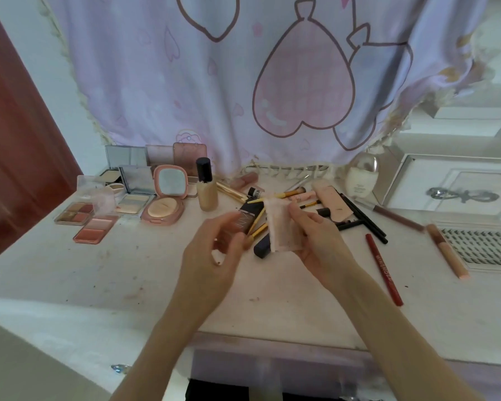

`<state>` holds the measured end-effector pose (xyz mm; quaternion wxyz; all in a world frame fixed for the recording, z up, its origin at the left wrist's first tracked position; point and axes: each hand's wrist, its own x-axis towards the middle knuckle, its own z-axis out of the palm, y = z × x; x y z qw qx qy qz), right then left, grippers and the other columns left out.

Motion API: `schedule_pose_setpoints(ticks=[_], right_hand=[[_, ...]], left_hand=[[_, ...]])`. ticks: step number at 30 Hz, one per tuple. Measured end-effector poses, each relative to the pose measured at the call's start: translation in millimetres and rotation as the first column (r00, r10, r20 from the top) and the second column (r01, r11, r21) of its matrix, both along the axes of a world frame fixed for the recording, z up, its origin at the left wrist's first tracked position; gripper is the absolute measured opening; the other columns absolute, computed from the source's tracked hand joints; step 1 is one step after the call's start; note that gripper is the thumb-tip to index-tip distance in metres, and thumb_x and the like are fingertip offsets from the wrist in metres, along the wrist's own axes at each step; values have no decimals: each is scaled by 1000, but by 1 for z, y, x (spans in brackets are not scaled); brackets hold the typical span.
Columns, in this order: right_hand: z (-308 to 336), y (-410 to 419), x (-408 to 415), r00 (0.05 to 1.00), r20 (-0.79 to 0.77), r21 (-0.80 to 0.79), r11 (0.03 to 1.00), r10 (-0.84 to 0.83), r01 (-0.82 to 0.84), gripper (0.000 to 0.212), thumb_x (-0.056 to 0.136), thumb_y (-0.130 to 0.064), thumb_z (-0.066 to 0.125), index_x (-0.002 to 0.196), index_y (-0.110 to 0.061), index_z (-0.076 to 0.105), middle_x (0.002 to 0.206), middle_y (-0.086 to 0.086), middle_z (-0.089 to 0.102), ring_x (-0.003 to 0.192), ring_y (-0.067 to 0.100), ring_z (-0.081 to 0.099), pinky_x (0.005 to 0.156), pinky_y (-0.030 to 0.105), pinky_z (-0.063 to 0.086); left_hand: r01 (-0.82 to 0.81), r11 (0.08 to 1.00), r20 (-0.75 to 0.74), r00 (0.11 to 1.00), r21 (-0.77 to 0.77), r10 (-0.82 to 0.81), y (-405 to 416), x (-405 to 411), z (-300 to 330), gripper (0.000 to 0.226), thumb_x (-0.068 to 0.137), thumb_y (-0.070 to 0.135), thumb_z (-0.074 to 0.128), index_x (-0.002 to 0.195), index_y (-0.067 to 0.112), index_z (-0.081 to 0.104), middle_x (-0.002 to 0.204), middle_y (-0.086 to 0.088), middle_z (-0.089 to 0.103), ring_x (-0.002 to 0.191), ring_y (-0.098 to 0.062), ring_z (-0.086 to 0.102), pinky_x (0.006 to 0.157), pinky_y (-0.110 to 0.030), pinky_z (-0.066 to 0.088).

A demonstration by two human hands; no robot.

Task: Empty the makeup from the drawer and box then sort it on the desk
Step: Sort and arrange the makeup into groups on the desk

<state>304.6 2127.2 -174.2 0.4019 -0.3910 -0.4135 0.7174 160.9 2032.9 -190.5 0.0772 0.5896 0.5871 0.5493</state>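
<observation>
My right hand (310, 238) pinches a pale pink sachet (282, 227) between thumb and fingers, holding it up just above the white desk (128, 273). My left hand (214, 253) hovers beside the sachet with fingers loosely curled; whether it grips anything I cannot tell. Behind the sachet lies a heap of gold-handled brushes (289, 194) and a dark foundation tube (248, 217). Left of the sachet stand a foundation bottle (206, 185), an open pink compact (165, 198) and blush palettes (96, 228). Right of the sachet lie a red lip pencil (383, 269) and a beige concealer stick (447, 250).
</observation>
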Motion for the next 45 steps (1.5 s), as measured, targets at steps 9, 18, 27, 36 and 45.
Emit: schedule_pose_setpoints(ticks=[9, 18, 27, 36, 45], right_hand=[[3, -18, -22, 970, -243, -116, 993, -22, -6, 18, 95, -11, 49, 109, -1, 54, 89, 9, 68, 79, 20, 66, 70, 35, 55], [4, -34, -14, 956, -109, 183, 951, 273, -250, 30, 75, -23, 63, 101, -7, 61, 90, 4, 68, 80, 15, 66, 77, 30, 53], [-1, -28, -5, 913, 236, 417, 814, 331, -403, 68, 67, -42, 68, 130, -22, 52, 117, -4, 66, 106, 13, 61, 85, 31, 51], [-3, -29, -7, 909, 228, 425, 804, 348, -415, 77, 60, -47, 73, 130, -25, 51, 120, -3, 64, 110, 16, 59, 96, 37, 46], [-7, -31, -11, 904, 162, 382, 819, 396, -428, 87, 55, -52, 80, 132, -24, 49, 123, 3, 62, 116, 18, 57, 100, 40, 45]], left_hand=[[-96, 977, -83, 993, -189, 82, 0, 10, 5, 76, 78, 39, 66, 141, 15, 33, 115, 9, 41, 96, 3, 42, 81, -2, 32], [-64, 937, -70, 997, -343, 43, -6, -5, 8, 85, 68, 52, 64, 140, 20, 33, 116, 7, 40, 104, -6, 44, 85, -9, 39], [105, 925, -30, 992, -365, -125, -19, -17, 14, 79, 58, 61, 57, 130, 31, 44, 111, 16, 50, 100, -2, 54, 89, -23, 49], [236, 887, 83, 972, -397, -221, -23, -23, 16, 75, 59, 58, 61, 127, 30, 50, 103, 13, 55, 99, -4, 57, 89, -19, 48], [308, 842, 174, 951, -443, -256, -26, -33, 21, 63, 64, 48, 67, 123, 41, 44, 110, 17, 57, 99, 5, 57, 76, -7, 46]])
